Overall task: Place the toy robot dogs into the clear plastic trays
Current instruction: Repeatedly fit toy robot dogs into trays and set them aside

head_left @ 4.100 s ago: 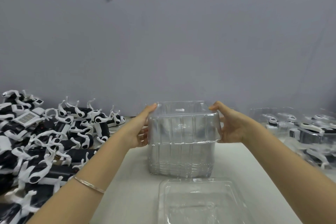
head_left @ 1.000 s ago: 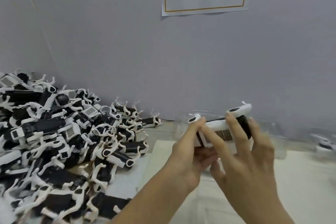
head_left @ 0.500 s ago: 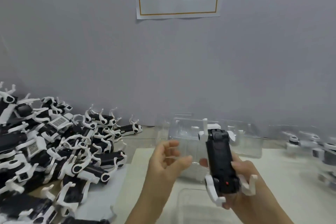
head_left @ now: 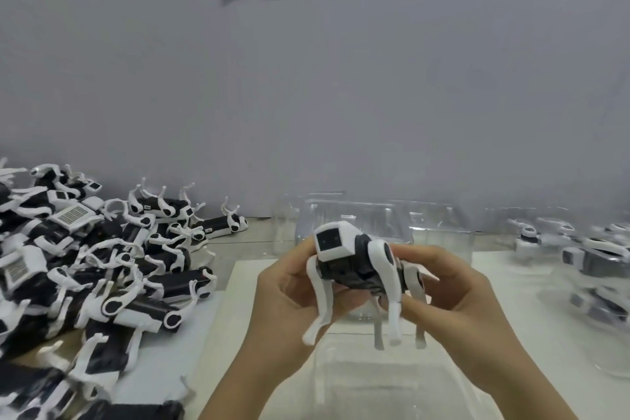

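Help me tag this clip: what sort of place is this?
Likely a toy packing bench in a workshop or factory: a heap of identical toy robot dogs on the left, stacked clear plastic trays by the wall, and filled trays at right.

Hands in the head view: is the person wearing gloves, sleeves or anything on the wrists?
The left hand and the right hand are both bare: no gloves, and no rings that I can see. No sleeve, watch or bracelet shows as far up as the frame reaches.
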Demonstrator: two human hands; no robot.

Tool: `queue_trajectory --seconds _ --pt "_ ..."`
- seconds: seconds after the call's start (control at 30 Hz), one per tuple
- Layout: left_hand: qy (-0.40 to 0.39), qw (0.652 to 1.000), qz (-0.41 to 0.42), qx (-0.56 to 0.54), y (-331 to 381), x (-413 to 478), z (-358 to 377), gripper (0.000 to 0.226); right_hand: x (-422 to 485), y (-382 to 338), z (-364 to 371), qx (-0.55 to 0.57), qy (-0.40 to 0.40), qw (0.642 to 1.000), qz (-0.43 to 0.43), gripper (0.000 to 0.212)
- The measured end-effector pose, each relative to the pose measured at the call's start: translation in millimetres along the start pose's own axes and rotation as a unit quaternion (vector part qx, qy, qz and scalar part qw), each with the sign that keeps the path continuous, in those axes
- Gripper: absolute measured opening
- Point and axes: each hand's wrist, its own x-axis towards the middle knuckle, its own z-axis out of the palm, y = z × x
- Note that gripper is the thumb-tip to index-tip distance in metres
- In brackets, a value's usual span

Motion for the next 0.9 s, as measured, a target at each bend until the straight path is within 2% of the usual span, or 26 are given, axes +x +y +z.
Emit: queue_trajectory --seconds 0.1,0.27,0.4,0.5,0.57,0.63,0.67,0.77,0.83,0.9 --pt "0.011 1.0 0.001 0.012 4 -2 6 0.047 0 3 0 -0.021 -0.003 1.0 -0.02 0.052" --pt "0.069 0.975 0.089 0.193 3 -6 9 0.057 -7 -1 0 -0.127 -0.02 0.983 -0.134 0.067" --pt "0.071 0.949 0.144 0.271 3 -6 6 0.058 -8 -6 4 -0.059 0.03 0.981 -0.185 0.047" --pt "0.065 0.906 0.2 0.368 -1 -6 2 0.063 -8 -15 8 0.017 0.056 0.993 -0.101 0.042" --pt "0.063 0.893 0.216 0.389 -4 -6 3 0.065 -8 -18 8 0.038 0.047 0.997 -0.045 0.035" --pt "0.063 0.907 0.204 0.362 -5 -5 4 0.064 -8 -20 6 0.026 0.029 0.999 -0.036 0.03" --pt "0.065 0.925 0.186 0.324 -5 -5 6 0.062 -7 -21 5 0.03 0.021 0.999 -0.034 0.032" --pt "0.063 0.994 0.059 0.074 -3 -3 7 0.057 -3 -21 -2 0.112 -0.011 0.993 -0.025 0.039" --pt "0.058 0.995 -0.004 -0.082 -6 0 4 0.065 0 -21 -9 0.146 -0.006 0.989 -0.012 0.033" --pt "0.058 0.982 -0.038 -0.173 -10 3 0 0.07 1 -19 -13 0.103 -0.007 0.995 -0.015 0.035"
